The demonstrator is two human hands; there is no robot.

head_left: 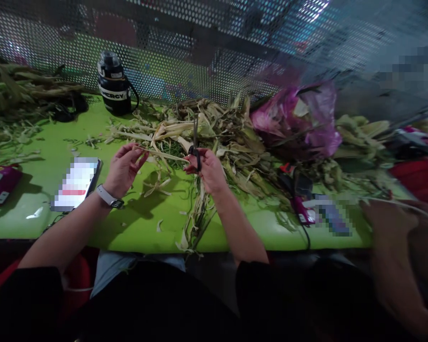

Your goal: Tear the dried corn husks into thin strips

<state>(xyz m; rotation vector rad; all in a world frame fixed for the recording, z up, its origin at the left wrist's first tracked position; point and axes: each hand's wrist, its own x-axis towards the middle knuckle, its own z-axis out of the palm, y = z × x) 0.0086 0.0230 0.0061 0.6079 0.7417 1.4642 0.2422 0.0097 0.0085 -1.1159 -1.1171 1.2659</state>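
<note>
Between my hands stretches a thin pale strip of dried husk (166,155). My left hand (126,164), with a watch (109,195) on its wrist, pinches one end of the strip. In my right hand (209,170) is a pair of dark-handled scissors (195,142), blades pointing up and away from me. The strip's other end reaches the fingers of my right hand. Behind both hands lies a heap of dried husks (217,121), with some green shreds among them. Below my right hand, a bunch of long thin husk strips (197,221) runs to the table's front edge.
A phone (76,183) lies left on the green table (139,232). A black bottle (114,88) stands behind, before a perforated metal screen (185,52). A pink plastic bag (299,121) sits back right. At far right is another person's arm (392,247), near a second phone (331,216).
</note>
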